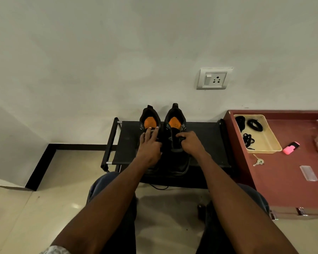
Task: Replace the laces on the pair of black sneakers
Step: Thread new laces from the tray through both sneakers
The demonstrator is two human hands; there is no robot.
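arms: two forearms, bare from the lower edge of the view to the wrists
left hand (148, 147): bare, no ring or watch showing, pale fingernails
right hand (190, 143): bare, no ring or watch showing
sleeve (55, 250): a scrap of light patterned cloth at the left arm's lower edge
trousers (103, 182): dark blue-grey, covering both knees

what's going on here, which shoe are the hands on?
A seated person works on a pair of black sneakers standing on a low black rack. The left hand lies with straight fingers on the left sneaker. The right hand pinches the lacing area of the right sneaker. Black laces lie in a cream tray on the red table to the right.
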